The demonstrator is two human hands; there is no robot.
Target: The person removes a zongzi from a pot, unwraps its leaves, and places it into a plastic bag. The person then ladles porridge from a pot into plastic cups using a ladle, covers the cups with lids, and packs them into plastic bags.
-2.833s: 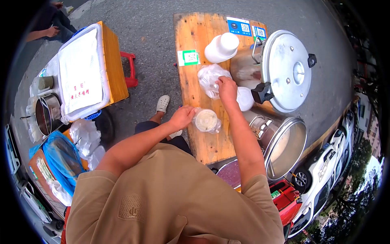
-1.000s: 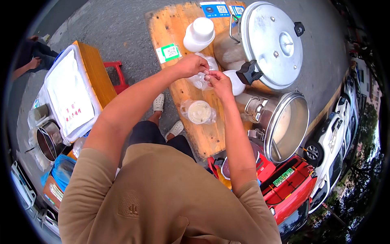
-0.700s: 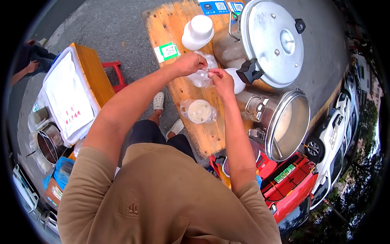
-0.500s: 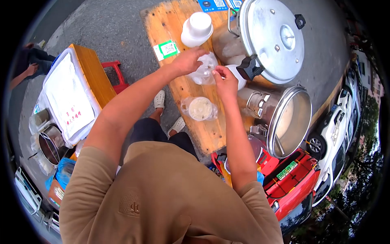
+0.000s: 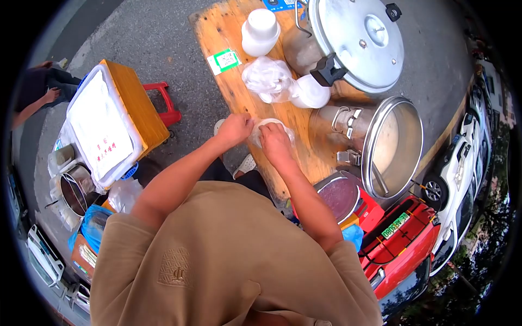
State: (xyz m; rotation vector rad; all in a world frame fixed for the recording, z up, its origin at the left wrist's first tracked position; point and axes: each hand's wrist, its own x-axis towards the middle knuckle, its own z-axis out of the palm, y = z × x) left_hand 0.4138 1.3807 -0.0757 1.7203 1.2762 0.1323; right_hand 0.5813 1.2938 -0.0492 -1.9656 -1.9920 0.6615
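On the wooden table [image 5: 231, 81] a bagged cup [image 5: 287, 136] stands near the front edge, partly hidden by my hands. My left hand [image 5: 237, 128] is closed at the left side of the cup's clear bag, its fingertips pinching something I cannot make out. My right hand [image 5: 274, 142] lies over the cup, fingers bent against the bag and lid; what they grip is hidden. Farther back is a bundle of clear plastic bags [image 5: 266, 76], with white round lids [image 5: 311, 91] at its right and stacked white cups [image 5: 261, 30] behind.
A large lidded pot [image 5: 361, 43] stands at the back right, an open steel pot [image 5: 394, 146] nearer. At the left are a white-covered box [image 5: 103, 127] and a red stool [image 5: 166, 100]. A person [image 5: 43, 89] is at the far left; a red vehicle [image 5: 402, 239] is lower right.
Both my hands have moved from the bag bundle down to the bagged cup. The bundle lies released beside the white lids. The view has shifted slightly.
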